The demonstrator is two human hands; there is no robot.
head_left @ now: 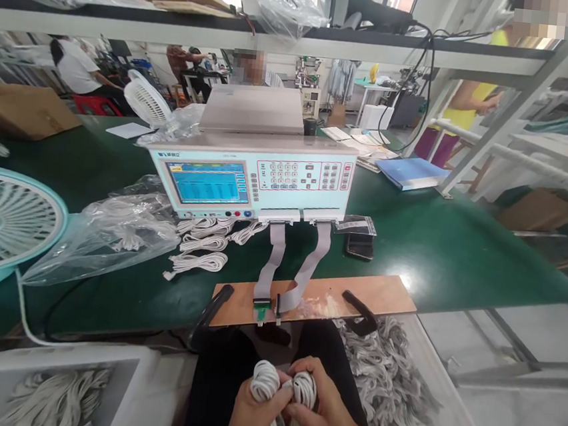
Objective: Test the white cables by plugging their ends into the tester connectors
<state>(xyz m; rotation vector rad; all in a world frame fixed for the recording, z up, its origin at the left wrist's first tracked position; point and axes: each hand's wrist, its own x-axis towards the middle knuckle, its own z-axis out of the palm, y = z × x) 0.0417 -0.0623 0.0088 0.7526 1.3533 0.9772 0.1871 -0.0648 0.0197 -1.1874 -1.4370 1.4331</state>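
Observation:
Low in the view, above the dark-clothed lap, my left hand (255,416) is closed round a coiled white cable (266,380). Right beside it, my right hand (327,415) grips another coiled white cable (304,389). The fingertips of both hands meet between the two coils, at a small light piece whose details are too small to tell. Beyond the hands, a wooden board (376,294) bears a small green circuit board (261,313) at its front edge. Grey ribbon cables (309,269) run from there up to a tester (240,143) with a lit screen.
Coiled cables (202,261) and a plastic bag (105,243) lie left of the ribbons. A blue fan (6,226) stands far left. Bins of cables flank the lap, one left (139,386), one right (448,389). A black clamp (360,314) grips the board. People work behind.

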